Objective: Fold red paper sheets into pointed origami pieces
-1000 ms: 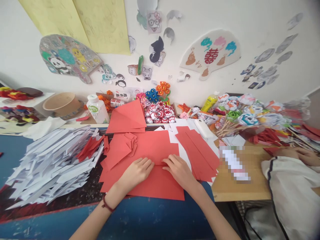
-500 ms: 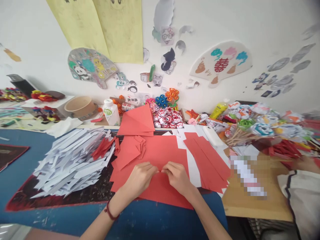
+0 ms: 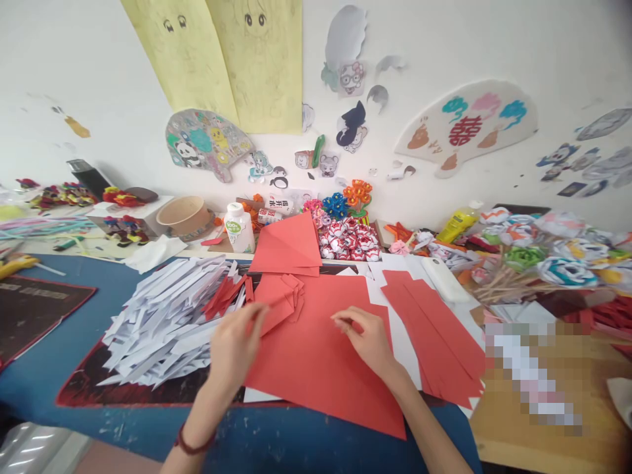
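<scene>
Over the left part of a large red paper sheet (image 3: 320,355) is my left hand (image 3: 234,345), its fingers brought together. Whatever they may hold cannot be made out against the red paper. My right hand (image 3: 365,339) hovers above the same sheet's right side, fingers loosely curled with a small gap between thumb and forefinger, and nothing visible in them. Smaller cut red papers (image 3: 292,293) lie just beyond my left hand. To its left, folded red strips (image 3: 224,297) rest on a big heap of folded white paper pieces (image 3: 168,322).
More red sheets (image 3: 429,329) lie at the right over white paper. A white bottle (image 3: 239,230), a round tan bowl (image 3: 182,217) and red-and-white paper flowers (image 3: 348,238) line the back. Paper flowers on sticks (image 3: 563,263) fill the far right beside a wooden board (image 3: 607,421).
My hands, close together at the sheet's middle before, have moved apart. The left went leftward; the right has loosened its pinch. The camera view has shifted left.
</scene>
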A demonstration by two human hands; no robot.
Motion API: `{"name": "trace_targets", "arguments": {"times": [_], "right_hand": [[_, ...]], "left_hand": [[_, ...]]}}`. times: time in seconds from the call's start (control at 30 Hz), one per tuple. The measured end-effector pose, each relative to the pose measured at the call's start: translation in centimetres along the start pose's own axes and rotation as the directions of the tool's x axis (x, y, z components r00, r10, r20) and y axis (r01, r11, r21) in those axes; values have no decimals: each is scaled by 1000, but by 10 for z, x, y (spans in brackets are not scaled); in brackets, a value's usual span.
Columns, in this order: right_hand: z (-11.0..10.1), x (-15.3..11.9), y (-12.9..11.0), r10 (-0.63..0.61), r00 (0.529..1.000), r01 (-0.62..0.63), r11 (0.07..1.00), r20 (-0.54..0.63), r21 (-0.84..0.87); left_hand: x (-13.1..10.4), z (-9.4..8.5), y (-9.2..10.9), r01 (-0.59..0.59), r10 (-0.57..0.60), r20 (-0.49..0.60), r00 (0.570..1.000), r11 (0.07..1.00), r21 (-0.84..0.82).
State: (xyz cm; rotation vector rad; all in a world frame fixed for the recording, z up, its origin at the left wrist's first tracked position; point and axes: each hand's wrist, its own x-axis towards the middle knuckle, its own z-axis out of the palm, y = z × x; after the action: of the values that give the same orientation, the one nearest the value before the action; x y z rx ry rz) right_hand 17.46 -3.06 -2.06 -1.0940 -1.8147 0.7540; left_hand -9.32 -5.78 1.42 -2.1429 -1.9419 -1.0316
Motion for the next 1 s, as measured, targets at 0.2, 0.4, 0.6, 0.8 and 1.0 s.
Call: {"name": "trace_targets", "arguments": {"times": [0.2, 0.4, 0.6, 0.8, 1.0], "right_hand": [[-1, -3, 19, 127, 992, -127, 988, -5, 86], [-5, -9, 18, 139, 988, -144, 986, 59, 82], [-9, -17, 16, 105, 993, -106, 994, 51, 19], [0, -23, 1, -134, 991, 115, 934, -32, -339], [-10, -40, 12, -355, 934, 325, 790, 44, -520]], "left_hand": [[14, -7, -9, 53, -4, -140, 990, 934, 354], [-8, 26, -9, -261, 195, 234, 952, 919, 295], [-8, 25, -18, -339, 263, 267, 927, 892, 298], [-19, 38, 29, -522, 492, 178, 852, 817, 244], [-30, 68, 69, -661, 634, 193, 748, 737, 141]]}}
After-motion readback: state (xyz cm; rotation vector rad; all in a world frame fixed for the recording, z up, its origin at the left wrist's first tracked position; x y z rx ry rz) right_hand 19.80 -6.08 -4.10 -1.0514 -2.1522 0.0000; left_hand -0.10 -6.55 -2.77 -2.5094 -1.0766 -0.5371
